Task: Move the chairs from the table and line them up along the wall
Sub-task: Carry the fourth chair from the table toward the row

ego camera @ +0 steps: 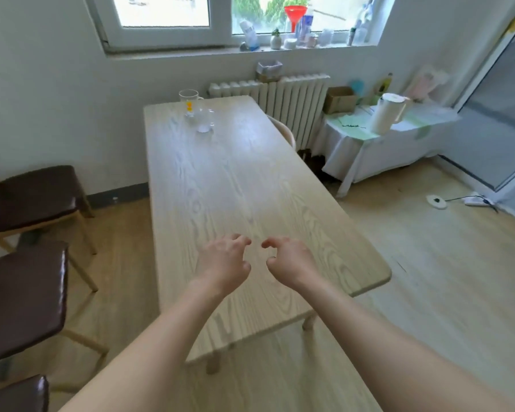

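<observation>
three chairs (33,197) by wall (42,99), one at table (235,188); left hand (225,260), right hand (289,260): grip released.

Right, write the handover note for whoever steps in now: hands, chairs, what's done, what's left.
Left grip and right grip: bare hands above the table, fingers loosely curled, holding nothing.
Chairs: three dark-seated ones stand in a row by the left wall: far chair, middle chair, near chair, partly out of frame.
Done: those three look placed.
Left: a curved chair back shows at the table's far right edge, by the radiator; that one probably still needs moving to the wall.
</observation>
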{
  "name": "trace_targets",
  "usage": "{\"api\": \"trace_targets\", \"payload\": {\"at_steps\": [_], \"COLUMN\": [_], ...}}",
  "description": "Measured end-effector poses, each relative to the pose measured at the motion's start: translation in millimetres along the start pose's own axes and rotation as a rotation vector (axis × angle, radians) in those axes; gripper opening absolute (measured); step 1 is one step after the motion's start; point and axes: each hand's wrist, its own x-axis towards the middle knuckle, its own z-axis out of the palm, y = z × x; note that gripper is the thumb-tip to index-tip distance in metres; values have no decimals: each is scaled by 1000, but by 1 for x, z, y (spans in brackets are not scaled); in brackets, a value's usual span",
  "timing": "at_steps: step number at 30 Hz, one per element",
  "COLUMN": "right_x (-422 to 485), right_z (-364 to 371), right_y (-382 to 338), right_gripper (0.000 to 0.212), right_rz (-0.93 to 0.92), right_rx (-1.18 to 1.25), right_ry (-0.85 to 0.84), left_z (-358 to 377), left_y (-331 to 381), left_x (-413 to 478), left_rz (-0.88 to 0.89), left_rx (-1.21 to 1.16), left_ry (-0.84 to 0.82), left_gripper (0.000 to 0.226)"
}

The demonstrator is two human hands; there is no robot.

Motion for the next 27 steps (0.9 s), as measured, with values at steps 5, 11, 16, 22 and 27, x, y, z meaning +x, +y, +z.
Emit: {"api": "trace_targets", "payload": {"at_steps": [5, 11, 16, 22, 27], "right_x": [15, 39, 72, 123, 161], "right_z": [-45, -97, -165, -234, -267], "right_y": [64, 126, 178, 229, 282], "right_gripper": [40, 44, 49, 45, 45], "right_rz": [70, 163, 249, 279, 297], "right_rx": [43, 93, 85, 112, 142], "right_ry": [52, 95, 139, 206, 199], "left_z": [22, 47, 52, 62, 84], "left_y": [66, 141, 195, 267, 313], "left_x": [49, 119, 200, 288, 340], "left_rz": [55, 170, 264, 341, 369], "left_rx": [10, -36, -76, -121, -91], "left_ry": [-16, -67, -56, -54, -63], "left_gripper": [60, 64, 61, 52, 48]}}
